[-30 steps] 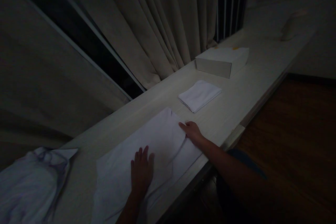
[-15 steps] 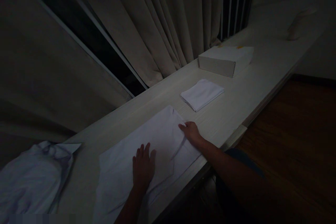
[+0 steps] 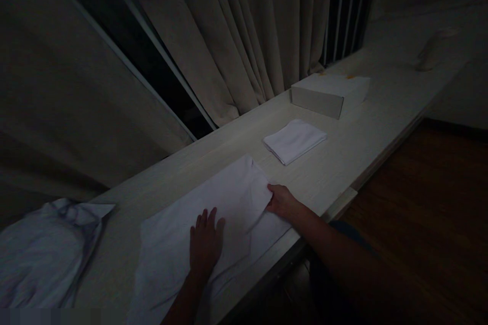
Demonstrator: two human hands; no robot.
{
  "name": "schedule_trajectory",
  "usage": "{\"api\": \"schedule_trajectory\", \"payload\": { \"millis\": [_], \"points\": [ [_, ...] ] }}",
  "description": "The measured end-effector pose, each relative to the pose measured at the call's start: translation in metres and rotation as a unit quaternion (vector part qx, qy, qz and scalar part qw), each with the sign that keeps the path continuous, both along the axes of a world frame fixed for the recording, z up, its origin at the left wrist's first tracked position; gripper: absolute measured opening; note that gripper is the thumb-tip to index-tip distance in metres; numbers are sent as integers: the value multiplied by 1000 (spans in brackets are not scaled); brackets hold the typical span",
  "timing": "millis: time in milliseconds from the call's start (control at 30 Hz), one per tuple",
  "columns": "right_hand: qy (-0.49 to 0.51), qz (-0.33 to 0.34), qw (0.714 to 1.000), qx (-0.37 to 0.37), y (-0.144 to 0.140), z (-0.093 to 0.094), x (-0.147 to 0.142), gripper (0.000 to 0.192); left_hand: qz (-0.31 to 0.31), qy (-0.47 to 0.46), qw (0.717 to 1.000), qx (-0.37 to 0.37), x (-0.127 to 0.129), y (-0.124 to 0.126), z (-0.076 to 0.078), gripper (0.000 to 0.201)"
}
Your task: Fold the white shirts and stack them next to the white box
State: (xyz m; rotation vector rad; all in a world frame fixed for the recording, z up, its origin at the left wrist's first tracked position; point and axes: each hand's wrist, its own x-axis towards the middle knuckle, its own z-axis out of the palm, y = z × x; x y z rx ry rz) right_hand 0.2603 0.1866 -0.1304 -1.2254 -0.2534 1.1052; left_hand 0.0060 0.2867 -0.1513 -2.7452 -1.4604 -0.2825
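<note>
**Cloth spread on counter, fold partly made**

Cloth (image 3: 213,213), white and large, lies flat near the front edge of the long counter (image 3: 343,162), and I have both hands on it. My left hand (image 3: 206,244) rests palm down with fingers spread on the middle of the sheet, pinning it without gripping. My right hand (image 3: 282,202) is at the cloth's right edge, fingers closed on a raised flap of the fabric there; the pinch itself is dim, so I judge it a grasp rather than see it plainly.

Progress, by my judgement: one folded cloth (image 3: 294,139) already sits finished further along the counter, apart from the sheet, just short of a closed pale box (image 3: 330,92) near the back edge by the curtain (image 3: 236,35). The sheet in hand shows one diagonal crease and is otherwise open, so most of its folding remains. A crumpled heap of pale fabric (image 3: 46,254) waits at the left end.

Markings: none legible. The box top bears small orange marks, too dim to read.
</note>
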Motion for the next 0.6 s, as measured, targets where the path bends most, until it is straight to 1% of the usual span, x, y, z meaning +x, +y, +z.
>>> {"api": "schedule_trajectory", "payload": {
  "millis": [100, 167, 233, 300, 333, 367, 400, 467, 600],
  "points": [
    [-55, 3, 997, -62, -9, -5, 10, 16, 1, 1, 1000, 0, 0, 0, 1, 58],
    [-122, -12, 988, -98, -14, -6, 18, 17, -3, 2, 1000, 4, 0, 0, 1, 58],
    [-229, -28, 963, -139, -17, -6, 25, 27, -12, 1, 1000, 7, -1, -1, 1, 57],
    [-337, -44, 926, -166, -17, -4, 28, 39, -12, -3, 1000, 5, -1, -1, 1, 58],
    [-375, -50, 910, -170, -15, -3, 28, 44, -7, -5, 1000, 3, -1, -2, 1, 58],
    [-396, -55, 901, -168, -13, -2, 28, 46, -5, -6, 1000, -1, -1, -2, 1, 59],
    [-407, -58, 897, -164, -11, -1, 27, 46, -3, -5, 1000, -3, -1, -2, 2, 59],
    [-407, -56, 897, -165, -4, 0, 25, 40, -5, -3, 1000, -4, -1, -2, 2, 59],
    [-364, -26, 913, -185, 7, -1, 24, 20, -2, -2, 1000, -3, -1, -3, 3, 60]
  ]
}}
